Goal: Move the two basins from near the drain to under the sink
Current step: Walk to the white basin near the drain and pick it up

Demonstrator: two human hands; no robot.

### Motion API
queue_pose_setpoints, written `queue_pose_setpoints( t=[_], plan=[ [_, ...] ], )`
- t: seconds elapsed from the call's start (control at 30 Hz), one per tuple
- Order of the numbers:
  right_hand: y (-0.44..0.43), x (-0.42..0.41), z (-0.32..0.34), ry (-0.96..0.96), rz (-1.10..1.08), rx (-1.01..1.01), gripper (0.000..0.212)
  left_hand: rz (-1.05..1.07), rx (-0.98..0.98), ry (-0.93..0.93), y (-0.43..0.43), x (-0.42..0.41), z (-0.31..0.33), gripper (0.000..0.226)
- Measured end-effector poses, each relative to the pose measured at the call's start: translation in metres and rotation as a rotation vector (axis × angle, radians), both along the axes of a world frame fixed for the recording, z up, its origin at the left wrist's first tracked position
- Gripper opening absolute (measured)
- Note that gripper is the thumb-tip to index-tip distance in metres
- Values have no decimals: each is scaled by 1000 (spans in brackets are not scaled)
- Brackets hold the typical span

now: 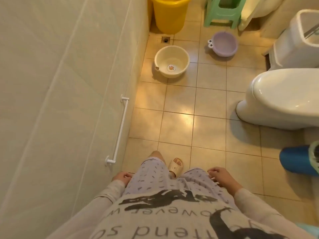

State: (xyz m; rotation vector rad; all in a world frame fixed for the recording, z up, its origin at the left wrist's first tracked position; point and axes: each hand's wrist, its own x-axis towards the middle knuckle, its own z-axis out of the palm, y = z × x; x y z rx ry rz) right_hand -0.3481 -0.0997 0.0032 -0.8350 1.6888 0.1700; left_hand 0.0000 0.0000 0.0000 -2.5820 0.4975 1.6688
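Observation:
A cream basin (171, 61) with a small cartoon print inside stands on the tiled floor just in front of the floor drain (165, 39), close to the left wall. A purple basin (223, 43) with frog eyes on its rim sits further right, in front of a green stool. Both are empty and upright, far ahead of me. My left hand (121, 176) hangs by my left hip and my right hand (221, 175) by my right hip; each holds nothing, fingers loosely curled. No sink is in view.
A yellow bucket (170, 13) stands in the far left corner behind the drain. The green stool (224, 12) is at the back, a white bin (296, 40) and toilet (279, 99) on the right, a blue object (295, 158) at the right edge. A white rail (119, 130) runs along the left wall.

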Motion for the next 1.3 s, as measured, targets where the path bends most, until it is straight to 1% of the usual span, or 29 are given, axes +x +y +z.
queue_pose_setpoints(
  t=[0.07, 0.13, 0.3, 0.37, 0.43, 0.53, 0.7, 0.87, 0.93, 1.0, 1.1, 1.23, 1.3],
  plan=[
    [-22, 3, 1, -32, -28, -35, 22, 5, 0, -23, -1, 3, -3, 27],
    [-50, 8, 7, -54, -47, -83, 19, 23, 40, -13, -3, 5, -5, 29],
    [-99, 19, 6, -81, -25, -125, 18, 64, 85, -26, -28, 15, -16, 27],
    [-116, 24, 2, -78, -23, -118, 18, 67, 83, -21, -49, 23, -23, 21],
    [-134, 30, -4, -65, -33, -102, 18, 86, 70, -12, -77, 31, -30, 16],
    [-163, 38, -12, -23, -41, -58, 18, 87, 49, -5, -129, 48, -38, 25],
    [-209, 52, -15, 55, -91, 11, 22, 42, -5, 35, -245, 74, -37, 28],
    [-251, 71, -8, 97, -135, 30, 18, -66, -146, 64, -362, 92, -15, 25],
    [-265, 75, -7, 122, -139, 14, 20, -90, -182, 79, -399, 99, -5, 21],
    [-279, 78, -6, 150, -125, -6, 23, -72, -210, 94, -427, 105, 2, 16],
    [-308, 82, -3, 142, -141, -3, 24, -22, -223, 121, -454, 110, 8, 15],
    [-360, 88, -7, 115, -151, 19, 16, 17, -176, 127, -477, 112, 2, 14],
    [-394, 91, -12, 104, -145, 23, 16, 39, -142, 120, -486, 114, -4, 15]
  ],
)
